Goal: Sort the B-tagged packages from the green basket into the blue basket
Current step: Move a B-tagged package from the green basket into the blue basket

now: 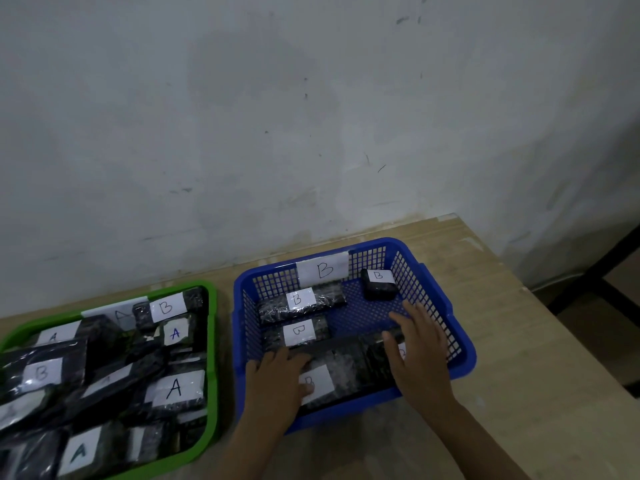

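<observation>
B-tagged package (332,379) in blue basket (464,355), under left hand (277,379).

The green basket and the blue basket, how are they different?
The green basket is crammed with overlapping packages tagged both A and B; the blue basket holds a few, and every tag I can read says B. The blue basket shows bare floor, the green basket none. Both hands rest in the blue basket, none in the green. Both sit on the table.
</observation>
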`<state>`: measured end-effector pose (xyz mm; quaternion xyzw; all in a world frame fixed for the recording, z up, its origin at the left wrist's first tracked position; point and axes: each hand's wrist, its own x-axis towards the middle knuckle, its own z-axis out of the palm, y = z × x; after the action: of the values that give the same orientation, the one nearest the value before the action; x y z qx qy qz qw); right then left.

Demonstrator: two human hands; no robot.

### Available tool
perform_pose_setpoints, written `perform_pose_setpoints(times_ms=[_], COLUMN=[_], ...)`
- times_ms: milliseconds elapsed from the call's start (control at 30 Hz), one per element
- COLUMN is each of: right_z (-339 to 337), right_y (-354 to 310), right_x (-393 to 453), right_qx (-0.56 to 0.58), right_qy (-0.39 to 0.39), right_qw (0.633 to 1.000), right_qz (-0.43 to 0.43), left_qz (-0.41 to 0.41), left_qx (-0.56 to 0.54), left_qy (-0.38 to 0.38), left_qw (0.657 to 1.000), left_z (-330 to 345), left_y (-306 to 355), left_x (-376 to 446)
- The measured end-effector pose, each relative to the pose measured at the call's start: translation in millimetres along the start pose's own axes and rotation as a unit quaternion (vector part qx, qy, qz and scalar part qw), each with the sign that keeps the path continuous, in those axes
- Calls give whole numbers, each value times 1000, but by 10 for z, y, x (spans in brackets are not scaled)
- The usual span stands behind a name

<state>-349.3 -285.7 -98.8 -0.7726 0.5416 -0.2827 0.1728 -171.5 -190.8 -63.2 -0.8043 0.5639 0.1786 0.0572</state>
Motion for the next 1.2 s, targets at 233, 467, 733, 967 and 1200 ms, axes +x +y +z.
perform_pose_setpoints(times_ms=[233, 467, 733, 967, 1200], right_z=[32, 54, 378, 772, 1085], right_y=[23, -96, -751, -1442, -2057], right_x=[-20, -59, -246, -322, -218], right_qx=[-48, -29, 24, 70, 48], right_qy=[-7, 5, -38, -90, -198], right_qw=[999, 999, 997, 987, 965], right_qz=[-13, -12, -61, -116, -163], left_qz=[-4, -10, -23, -62, -197], left_qx=[31, -46, -140, -161, -160], left_qy=[19, 151, 264, 293, 240], left_qw=[999, 987, 954, 940, 937], left_z=[-36, -5, -138, -130, -183], left_y=[-61, -255, -894, -1647, -2226], left_x=[-47, -193, -385, -561, -571])
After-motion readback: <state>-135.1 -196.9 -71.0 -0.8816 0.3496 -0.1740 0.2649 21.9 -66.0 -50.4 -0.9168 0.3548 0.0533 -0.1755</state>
